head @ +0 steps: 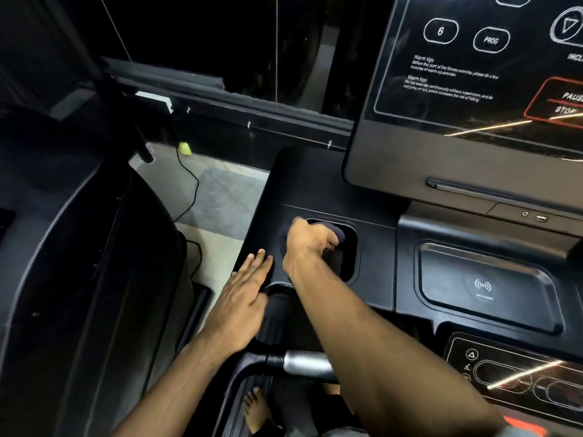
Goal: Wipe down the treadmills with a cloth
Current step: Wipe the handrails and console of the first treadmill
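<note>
Dark, soft cloth (336, 234) bunches limply in your right hand (307, 244) inside the treadmill's cup pocket (351, 263); keep it wadded in your fist. Your left hand (243, 298) rests flat.

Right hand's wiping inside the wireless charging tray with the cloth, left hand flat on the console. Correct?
Not the tray. In the head view the right hand holds the dark cloth in the cup holder recess, left of the wireless charging tray. The left hand does lie flat on the console.
</note>
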